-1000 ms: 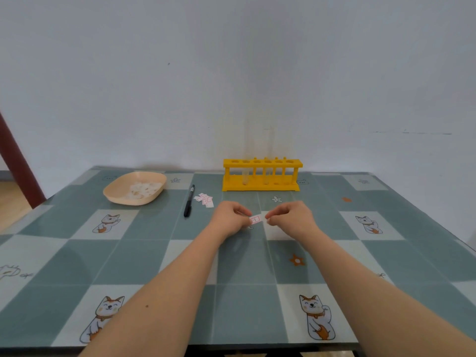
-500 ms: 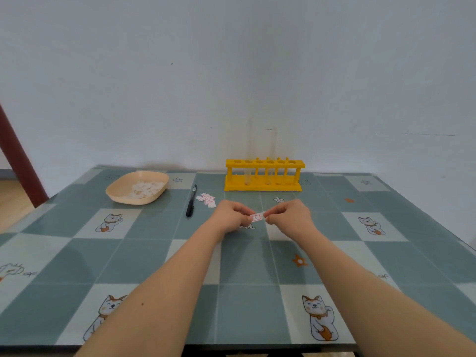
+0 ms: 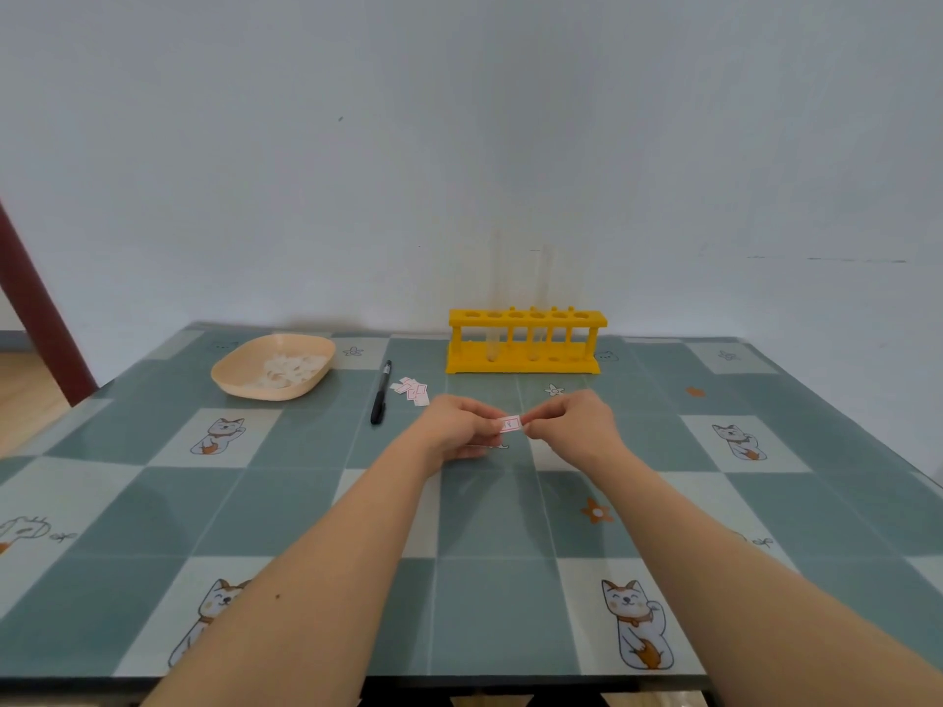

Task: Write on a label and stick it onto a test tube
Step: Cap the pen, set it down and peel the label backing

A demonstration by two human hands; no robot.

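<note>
A small white label with a red border is pinched between my left hand and my right hand, just above the table's middle. Each hand grips one end with fingertips. Behind them stands a yellow test tube rack holding two clear test tubes, faint against the wall. A black pen lies left of the hands, and a small pile of loose labels rests beside it.
A beige shallow dish with white scraps sits at the back left. The table has a teal and white checked cover with cat pictures. A white wall is close behind the rack. A dark red post stands at the far left.
Both hands stay together on the label and have lifted it slightly off the table. Nothing else on the table has moved.
</note>
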